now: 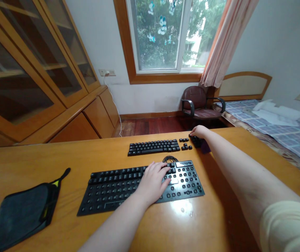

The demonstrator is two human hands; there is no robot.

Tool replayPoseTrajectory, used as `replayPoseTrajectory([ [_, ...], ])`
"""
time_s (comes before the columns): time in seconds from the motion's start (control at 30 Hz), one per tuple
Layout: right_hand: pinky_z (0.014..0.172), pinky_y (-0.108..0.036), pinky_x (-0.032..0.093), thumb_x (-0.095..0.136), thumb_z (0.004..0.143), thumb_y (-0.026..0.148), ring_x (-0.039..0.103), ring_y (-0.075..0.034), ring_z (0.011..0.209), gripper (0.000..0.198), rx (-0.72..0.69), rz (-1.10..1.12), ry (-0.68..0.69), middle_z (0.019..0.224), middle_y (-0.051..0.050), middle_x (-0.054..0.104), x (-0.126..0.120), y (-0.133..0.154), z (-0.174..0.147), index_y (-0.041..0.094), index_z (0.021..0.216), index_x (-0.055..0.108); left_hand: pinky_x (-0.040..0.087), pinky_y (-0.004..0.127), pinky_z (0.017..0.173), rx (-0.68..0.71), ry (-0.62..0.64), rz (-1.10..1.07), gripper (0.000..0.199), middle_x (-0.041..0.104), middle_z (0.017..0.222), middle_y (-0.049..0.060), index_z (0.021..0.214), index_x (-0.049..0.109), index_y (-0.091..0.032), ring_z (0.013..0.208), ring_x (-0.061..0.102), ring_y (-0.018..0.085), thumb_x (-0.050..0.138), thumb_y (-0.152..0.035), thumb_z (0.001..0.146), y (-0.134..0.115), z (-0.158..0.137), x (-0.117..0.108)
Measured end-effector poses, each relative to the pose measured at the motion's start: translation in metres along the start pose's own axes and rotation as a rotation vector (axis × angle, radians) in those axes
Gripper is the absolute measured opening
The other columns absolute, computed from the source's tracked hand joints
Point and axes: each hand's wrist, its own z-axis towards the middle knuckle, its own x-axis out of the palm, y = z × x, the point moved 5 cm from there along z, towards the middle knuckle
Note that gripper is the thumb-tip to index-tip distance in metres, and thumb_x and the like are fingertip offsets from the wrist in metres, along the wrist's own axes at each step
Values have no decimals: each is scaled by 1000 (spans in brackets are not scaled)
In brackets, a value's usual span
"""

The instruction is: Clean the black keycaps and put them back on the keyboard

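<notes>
A black keyboard lies on the wooden desk, its back row fitted with keycaps and many key posts bare. My left hand rests flat on it, right of the middle, fingers spread near a few fitted keycaps. Behind it sits a block of loose black keycaps laid out in rows, with small keycap groups to its right. Stretched to the back right, my right hand pinches a black keycap at the edge of another keycap group. That group is partly hidden by my hand and forearm.
A coiled black cable lies behind the keyboard. A dark purple object stands under my right forearm. On the left is a dark cloth pouch with a strap. Beyond the desk are a chair and a bed.
</notes>
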Motion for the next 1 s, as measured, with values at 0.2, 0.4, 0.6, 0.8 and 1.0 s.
replayPoseTrajectory([
  [0.2,63,-21,45,66,71,28,65,-19,77,22,-7,-20,14,84,-8,72,1,0,4,15,88,74,29,46,106,0,0,3,32,56,122,4,114,56,-25,115,48,22,53,-31,82,-1,0,-1],
  [0.4,69,-23,46,66,71,25,64,-20,80,18,-25,-50,32,86,-8,71,1,6,4,16,85,74,29,46,106,-4,4,3,32,55,122,4,114,56,-26,115,48,22,53,-31,82,0,0,0],
  [0.6,69,-25,47,70,66,26,64,-21,76,16,-24,-40,12,79,-7,71,2,9,2,17,79,74,28,47,107,3,-5,3,33,55,123,5,115,55,-25,116,47,23,53,-31,83,0,0,1],
  [0.8,63,-23,46,70,65,25,64,-19,73,14,-21,35,-62,75,-7,70,-7,8,-7,15,74,73,29,48,106,7,-7,0,32,56,122,5,114,56,-25,115,48,23,53,-30,82,-1,0,-1],
  [1.0,64,-23,44,64,72,31,61,-16,70,19,-13,176,-211,78,-5,69,-32,18,-44,17,83,71,30,47,105,5,-28,-10,31,56,121,6,113,57,-24,114,49,24,54,-30,82,-1,0,0],
])
